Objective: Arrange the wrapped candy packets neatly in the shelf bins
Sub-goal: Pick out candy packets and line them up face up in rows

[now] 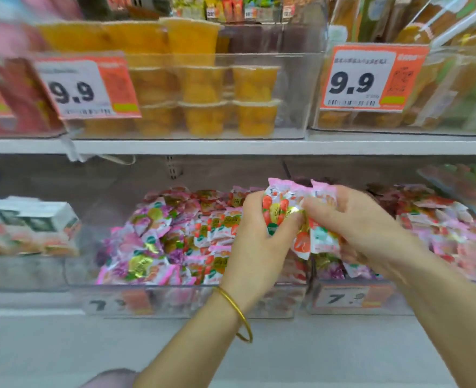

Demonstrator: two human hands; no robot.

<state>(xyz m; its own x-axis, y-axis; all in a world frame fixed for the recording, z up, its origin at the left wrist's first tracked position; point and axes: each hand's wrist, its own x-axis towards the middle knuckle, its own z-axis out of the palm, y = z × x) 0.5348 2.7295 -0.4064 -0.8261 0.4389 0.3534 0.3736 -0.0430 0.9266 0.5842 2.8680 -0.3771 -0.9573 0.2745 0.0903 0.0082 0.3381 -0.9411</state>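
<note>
2 hands up over the lower shelf bins. L hand [255, 242], w/ 1 gold bangle [235, 312] on the wrist, has fingers [292, 219] curled round a strawberry-print candy packet [277, 211]. R hand [371, 228] is touching it, fingers clamped on more packets [319, 239]. At least 3 held in all; exact no. unclear. Print on wrappers too blurred to read.

Below them, loose packets [161, 242], pink/white/gold, are heaped in the clear mid bin [175, 296]; more lie in the bin to the right [399, 301]. Far too many to count.

Tags: 2 orange/white price tags read "9.9", one left [87, 88], one right [371, 79], each w/ barcode, on the upper bins. 2 lower tags [105, 305] [348, 299] start w/ "7", rest blurred.

Orange jelly cups [203, 85] are stacked in the upper mid bin, approx 3 high.
</note>
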